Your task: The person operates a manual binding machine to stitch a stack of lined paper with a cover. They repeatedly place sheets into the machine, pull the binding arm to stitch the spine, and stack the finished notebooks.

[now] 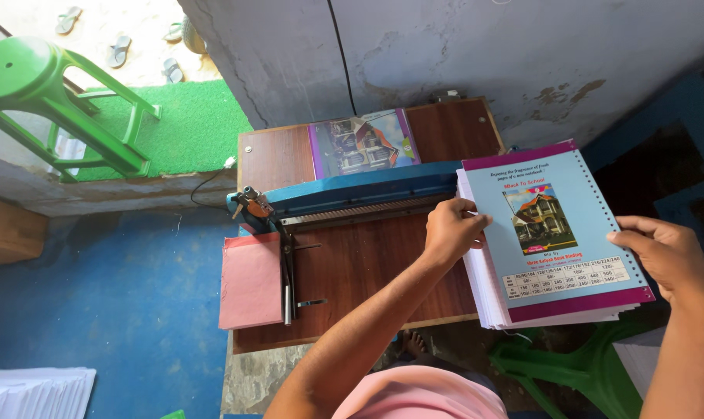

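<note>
1. Head view looks straight down on a brown wooden worktop (pixel 352 271) set against a grey wall, with both bare hands on a thick stack of punched notebook pages (pixel 558 240).
2. The left hand (pixel 451 230) grips the stack's left edge, fingers curled over the top and pressed together on the light blue cover sheet (pixel 523 174).
3. The right hand (pixel 666 254) holds the stack's right edge beside the row of punched holes, fingers laid flat along the side and thumb on top.
4. The stack lies between the two hands, tilted slightly, its left part over the worktop's right edge and the rest hanging out past it.
5. Just left of the left hand, across the worktop, runs a long blue punching machine (pixel 360 194) with a toothed metal strip along its front.
6. Farther left of that hand, a metal lever handle (pixel 287 271) reaches down from the machine, and a pink sheet (pixel 249 283) lies beside it.
7. Beyond the machine, away from both hands, another printed cover (pixel 362 143) rests on the worktop near the wall.
8. Below the right hand stands a green plastic stool (pixel 577 368); a second green stool (pixel 57 101) is far off to the left.
</note>
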